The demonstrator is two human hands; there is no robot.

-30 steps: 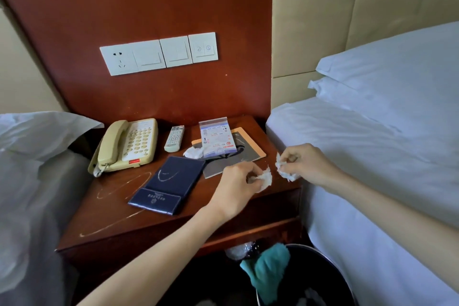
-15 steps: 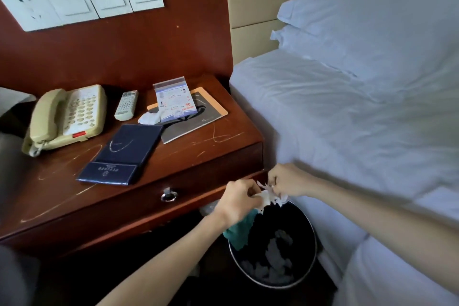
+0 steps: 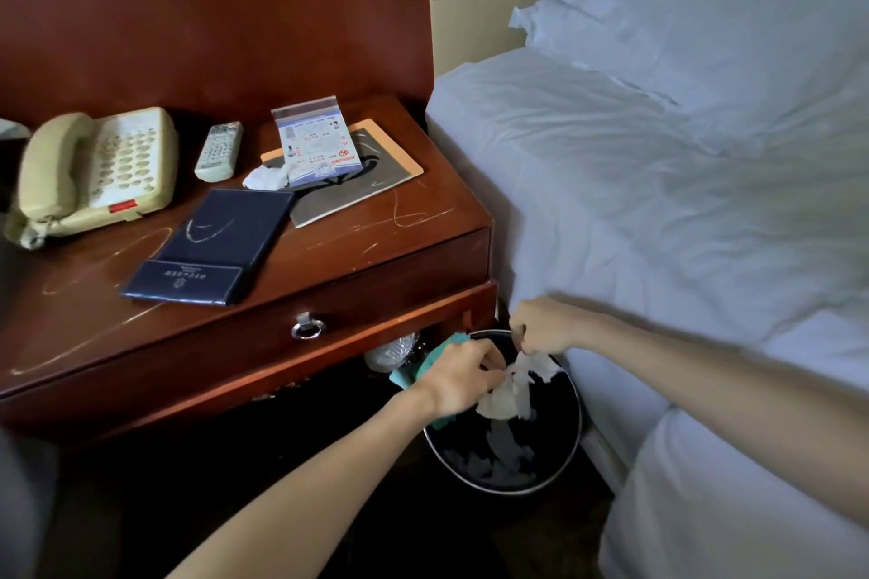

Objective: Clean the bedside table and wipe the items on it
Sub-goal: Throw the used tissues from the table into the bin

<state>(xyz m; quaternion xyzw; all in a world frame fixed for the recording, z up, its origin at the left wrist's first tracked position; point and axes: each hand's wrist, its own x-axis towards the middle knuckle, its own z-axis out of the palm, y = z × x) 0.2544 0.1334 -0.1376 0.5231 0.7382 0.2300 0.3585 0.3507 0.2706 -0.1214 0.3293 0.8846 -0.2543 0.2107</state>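
We find both hands over the bin (image 3: 577,433), the left hand (image 3: 463,378) and right hand (image 3: 548,327) each pinching the crumpled tissue (image 3: 510,393) just above its mouth. We judge the drop is best made by parting all fingers at once, low over the bin's middle, clear of the teal cloth (image 3: 451,340) draped on its far-left rim. The table (image 3: 357,244) stands left of and behind the bin, another wad (image 3: 265,176) among its items. We cannot make out the fingertips behind the tissue, nor the bin's dim contents.
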